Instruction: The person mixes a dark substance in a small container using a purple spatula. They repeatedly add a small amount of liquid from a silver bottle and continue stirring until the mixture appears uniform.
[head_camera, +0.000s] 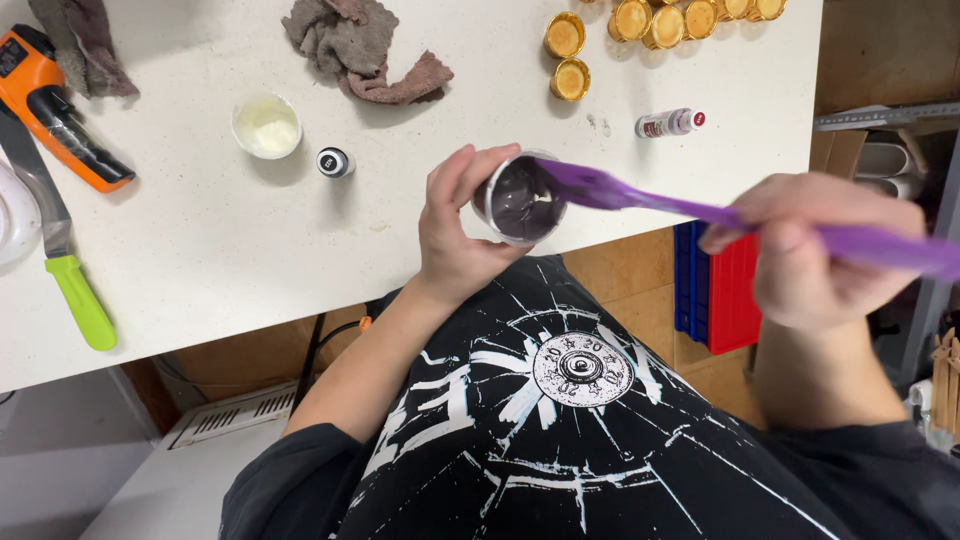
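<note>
My left hand (455, 235) grips a small clear cup (520, 198) of dark purple-grey liquid, held just off the front edge of the white table (250, 250). My right hand (815, 250) holds a purple plastic spatula (680, 207) by its handle. The spatula's broad end rests over the cup's rim on the right side. Both hands are above my lap, over a black shirt with a white print.
On the table lie a small cup of white paste (266, 125), a dark-capped little bottle (335, 162), a small bottle with a red cap (668, 123), several gold moulds (640, 25), two grey rags (360, 45), a green-handled scraper (60, 250) and an orange tool (55, 105). Red and blue bins (715, 290) stand on the floor.
</note>
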